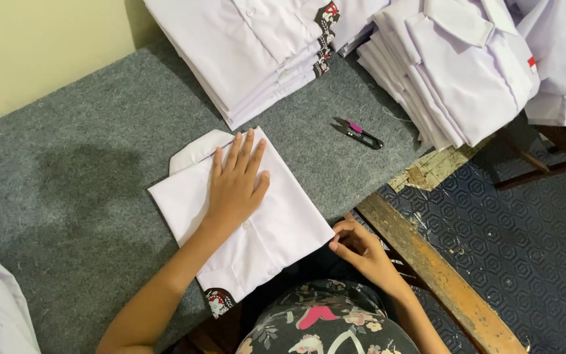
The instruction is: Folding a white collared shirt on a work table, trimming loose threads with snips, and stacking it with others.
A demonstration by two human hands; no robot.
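Two stacks of folded white shirts [263,52] sit beyond the folded white shirt [244,210] on the grey felt table [80,196]. Your left hand [234,187] lies spread on it, pinning the fold; your right hand [355,246] pinches its near corner. Thread snips [358,133] lie just beyond.

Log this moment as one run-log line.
left hand flat on folded white shirt | right hand pinching shirt corner | clippers on grey table
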